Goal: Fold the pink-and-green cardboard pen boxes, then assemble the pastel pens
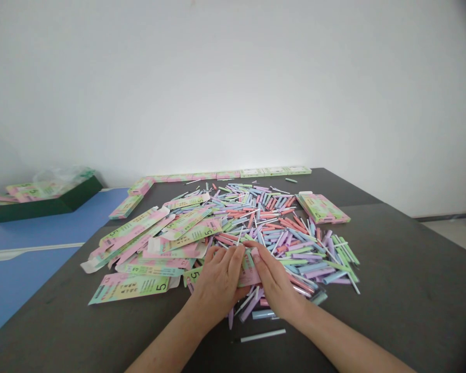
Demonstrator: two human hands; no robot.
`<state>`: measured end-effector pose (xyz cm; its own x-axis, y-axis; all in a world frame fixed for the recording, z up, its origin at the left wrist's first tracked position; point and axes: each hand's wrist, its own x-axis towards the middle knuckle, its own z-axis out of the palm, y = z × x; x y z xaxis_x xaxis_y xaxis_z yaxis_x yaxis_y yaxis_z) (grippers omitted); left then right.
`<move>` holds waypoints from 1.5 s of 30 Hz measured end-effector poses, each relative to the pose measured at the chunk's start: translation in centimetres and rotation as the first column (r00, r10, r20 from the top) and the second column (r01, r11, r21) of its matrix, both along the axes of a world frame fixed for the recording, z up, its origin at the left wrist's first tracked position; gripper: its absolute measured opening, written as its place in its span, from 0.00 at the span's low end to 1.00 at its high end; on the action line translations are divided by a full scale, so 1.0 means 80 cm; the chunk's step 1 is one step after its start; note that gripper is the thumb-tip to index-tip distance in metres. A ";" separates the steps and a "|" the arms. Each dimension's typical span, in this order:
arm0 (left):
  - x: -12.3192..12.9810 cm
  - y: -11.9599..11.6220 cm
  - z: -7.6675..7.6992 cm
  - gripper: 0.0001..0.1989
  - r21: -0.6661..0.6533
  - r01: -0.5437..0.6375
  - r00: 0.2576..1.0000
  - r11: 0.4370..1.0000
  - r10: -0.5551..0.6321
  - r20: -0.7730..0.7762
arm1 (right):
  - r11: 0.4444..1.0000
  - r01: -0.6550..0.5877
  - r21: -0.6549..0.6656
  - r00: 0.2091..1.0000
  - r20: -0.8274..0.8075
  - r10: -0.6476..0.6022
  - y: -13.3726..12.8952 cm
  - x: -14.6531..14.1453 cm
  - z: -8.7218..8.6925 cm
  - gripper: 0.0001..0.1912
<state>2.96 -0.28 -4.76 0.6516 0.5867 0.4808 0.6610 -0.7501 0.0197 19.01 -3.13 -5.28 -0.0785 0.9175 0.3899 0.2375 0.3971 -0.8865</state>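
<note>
- The left hand (217, 277) and right hand (274, 280) sit close together, both narrowed around one pink-and-green carton (249, 269), which is gripped between their fingers; it stands in the front of the heap, toward the worktop's near edge.
- Loose pastel pens (279, 230) in pink, lilac, blue, green and coral lie heaped against both hands, far too many to count.
- One pen (258, 335) lies apart, near the near edge.
- About ten flat cartons (130, 288) overlap left of the hands; a large "5" is readable, the small print is not.
- One carton (321, 209) lies right of the heap.
- About seven boxes (275, 172) line the far edge of the worktop (392, 269), and two more (126, 207) angle along its left side.
- Beyond the left edge, a green tray (42, 205) holds more cartons and a plastic bag (62, 178), on a blue surface (31, 243).
</note>
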 end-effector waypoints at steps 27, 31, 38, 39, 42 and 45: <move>-0.005 0.006 0.000 0.31 0.085 -0.128 0.991 0.988 0.131 -0.027 | 0.995 -0.076 -0.065 0.997 0.009 0.077 0.000 0.011 -0.027 0.29; -0.007 0.007 -0.002 0.31 0.131 -0.135 0.991 0.982 0.135 0.005 | 0.996 -0.083 -0.041 0.983 0.159 0.088 0.001 0.001 -0.018 0.26; -0.010 0.009 0.004 0.34 0.174 -0.174 0.984 0.969 0.166 0.062 | 0.997 0.048 -0.062 0.999 0.003 -0.048 0.012 0.004 -0.005 0.17; -0.013 0.011 0.005 0.35 0.184 -0.194 0.981 0.964 0.185 0.065 | 0.993 0.087 -0.083 0.994 -0.052 -0.091 0.015 0.010 -0.004 0.16; -0.022 0.019 0.008 0.36 0.187 -0.246 0.969 0.951 0.241 0.051 | 0.977 0.134 -0.169 0.967 -0.192 -0.166 0.026 0.026 -0.002 0.14; -0.029 0.025 0.005 0.35 0.131 -0.230 0.973 0.964 0.226 0.047 | 0.968 0.117 -0.224 0.937 -0.297 -0.182 0.034 0.035 -0.002 0.15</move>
